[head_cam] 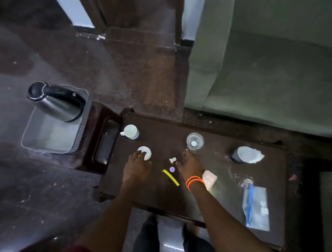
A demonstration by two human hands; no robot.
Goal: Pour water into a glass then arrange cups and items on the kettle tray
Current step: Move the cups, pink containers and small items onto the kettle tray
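A steel kettle (58,101) with a black lid stands at the back of a clear tray (47,134) on a small stool to the left. On the dark table (162,186), a white cup (130,131) sits at the far left corner. My left hand (135,166) rests with its fingertips on a second white cup (145,152). A clear glass (194,141) stands further right. My right hand (188,165), orange bands at the wrist, lies just below the glass with fingers spread beside a small white item (172,160).
A yellow strip (171,178) and a purple disc (172,169) lie between my hands. A pink packet (210,178), a plastic bottle (247,191) on a zip bag, and a dark tumbler with white paper (244,154) sit to the right. A green sofa (265,56) flanks the table.
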